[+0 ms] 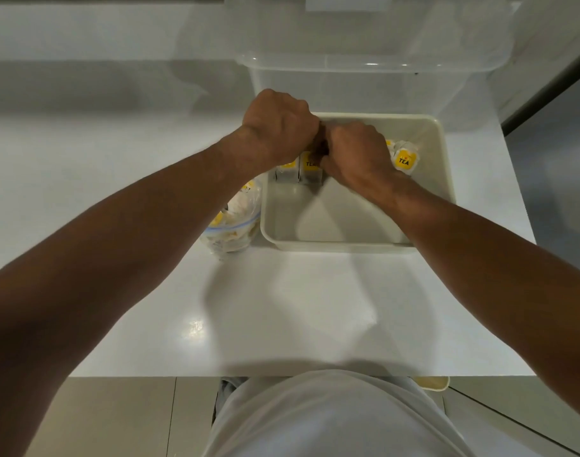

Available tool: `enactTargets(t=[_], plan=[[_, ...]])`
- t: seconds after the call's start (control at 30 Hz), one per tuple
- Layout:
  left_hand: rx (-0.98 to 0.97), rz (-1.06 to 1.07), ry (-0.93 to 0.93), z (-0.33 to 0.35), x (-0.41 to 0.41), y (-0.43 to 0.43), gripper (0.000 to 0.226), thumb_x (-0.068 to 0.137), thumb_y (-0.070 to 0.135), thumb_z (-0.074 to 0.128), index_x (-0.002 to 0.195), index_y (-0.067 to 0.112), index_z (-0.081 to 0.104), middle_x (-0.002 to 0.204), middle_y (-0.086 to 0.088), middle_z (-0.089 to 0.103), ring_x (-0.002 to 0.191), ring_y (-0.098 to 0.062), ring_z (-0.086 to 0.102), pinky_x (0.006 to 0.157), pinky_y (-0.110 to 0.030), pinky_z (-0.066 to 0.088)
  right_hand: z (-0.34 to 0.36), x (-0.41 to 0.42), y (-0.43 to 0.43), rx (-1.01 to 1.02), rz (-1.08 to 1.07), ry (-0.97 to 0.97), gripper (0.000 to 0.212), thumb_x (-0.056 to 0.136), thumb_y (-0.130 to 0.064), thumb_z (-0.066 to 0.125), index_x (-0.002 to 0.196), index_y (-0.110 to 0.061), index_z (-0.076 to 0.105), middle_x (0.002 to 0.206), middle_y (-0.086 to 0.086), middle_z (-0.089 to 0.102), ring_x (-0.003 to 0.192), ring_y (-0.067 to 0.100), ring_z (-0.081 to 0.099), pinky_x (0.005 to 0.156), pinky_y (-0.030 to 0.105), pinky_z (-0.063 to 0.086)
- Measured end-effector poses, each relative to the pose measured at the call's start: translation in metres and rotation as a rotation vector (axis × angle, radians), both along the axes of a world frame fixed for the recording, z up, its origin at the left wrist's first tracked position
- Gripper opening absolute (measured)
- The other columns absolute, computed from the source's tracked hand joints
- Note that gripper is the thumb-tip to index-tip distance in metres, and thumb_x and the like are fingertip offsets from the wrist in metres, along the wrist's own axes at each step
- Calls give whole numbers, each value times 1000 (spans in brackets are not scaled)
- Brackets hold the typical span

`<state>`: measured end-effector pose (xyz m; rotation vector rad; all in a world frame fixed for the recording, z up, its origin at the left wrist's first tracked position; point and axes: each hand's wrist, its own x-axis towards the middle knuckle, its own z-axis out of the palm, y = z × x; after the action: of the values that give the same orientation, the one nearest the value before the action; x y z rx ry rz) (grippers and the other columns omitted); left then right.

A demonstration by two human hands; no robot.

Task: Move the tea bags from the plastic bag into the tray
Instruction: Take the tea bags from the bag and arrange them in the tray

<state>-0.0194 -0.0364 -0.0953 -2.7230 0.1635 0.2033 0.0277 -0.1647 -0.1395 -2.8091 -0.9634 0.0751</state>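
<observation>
White table (282, 308) | tray (348, 247): tea bags (404, 161) marked "TEA" | L hand (278, 127) + R hand (358, 150) over them, fingers hidden, grip unclear

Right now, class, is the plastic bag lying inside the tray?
No, the bag lies on the table just left of the tray, outside its wall.

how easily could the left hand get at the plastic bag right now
Probably easily: the plastic bag lies uncovered beside the tray, just nearer than the left hand, which only needs to leave the tea bags.
</observation>
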Motion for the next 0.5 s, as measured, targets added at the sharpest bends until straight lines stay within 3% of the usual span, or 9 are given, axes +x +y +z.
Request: enactTargets(t=[0.23, 0.37, 0.5], plan=[[35, 14, 33, 1, 0, 1, 25, 94, 7, 52, 73, 17, 44, 84, -6, 58, 88, -32, 67, 67, -34, 42, -1, 1, -9, 60, 5, 37, 23, 84, -29, 66, 103, -18, 67, 99, 10, 70, 92, 36, 63, 67, 30, 36], [62, 8, 57, 0, 0, 2, 15, 93, 7, 53, 87, 14, 65, 91, -6, 68, 86, -29, 67, 65, -32, 40, -7, -7, -11, -22, 85, 30, 28, 82, -43, 69, 98, -20, 69, 93, 13, 70, 86, 38, 64, 63, 30, 37], [56, 27, 36, 4, -2, 0, 15, 90, 2, 54, 81, 13, 60, 71, -2, 51, 74, -26, 58, 65, -33, 39, -11, -10, -9, -126, 86, 43, 25, 84, -32, 66, 101, -14, 67, 96, 16, 67, 87, 38, 64, 63, 32, 38]])
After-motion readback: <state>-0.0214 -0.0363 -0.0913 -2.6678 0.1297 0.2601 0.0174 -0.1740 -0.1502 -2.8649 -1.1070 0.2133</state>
